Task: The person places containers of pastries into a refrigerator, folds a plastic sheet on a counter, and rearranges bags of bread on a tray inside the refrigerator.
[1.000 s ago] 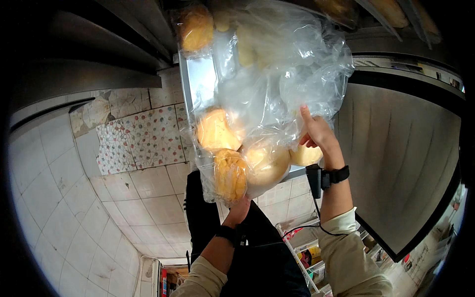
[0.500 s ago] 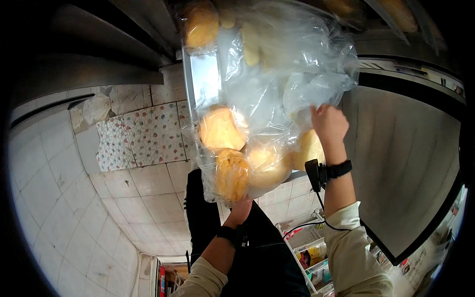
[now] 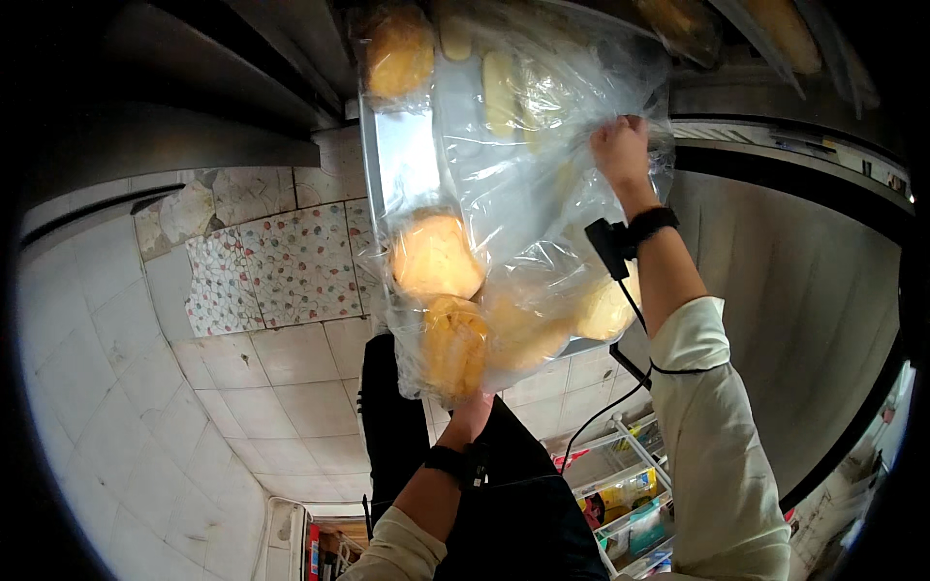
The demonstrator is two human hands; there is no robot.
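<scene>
A metal tray (image 3: 407, 160) juts toward me, with a large clear plastic sheet or bag (image 3: 523, 203) over much of it. My right hand (image 3: 621, 147) is closed on a bunched part of that plastic at the tray's far right. At the near edge, my left hand (image 3: 472, 414) holds the tray from below, its fingers mostly hidden. Orange-yellow dough-like lumps, one round (image 3: 436, 257) and one oblong (image 3: 455, 341), lie under plastic near my left hand. Paler lumps (image 3: 605, 308) sit along the near right. Pale flat strips (image 3: 500, 92) show through farther back.
An open door with a grey inner panel (image 3: 775, 310) and black rim stands at my right. More bagged pieces (image 3: 785, 34) lie at the far right. Below are a tiled floor (image 3: 300, 368) and a white rack (image 3: 630, 494) with packages. A white tiled wall (image 3: 116, 387) rises on the left.
My right hand has moved away from me and slightly left, drawing the plastic flatter over the tray. The left hand stays at the near edge.
</scene>
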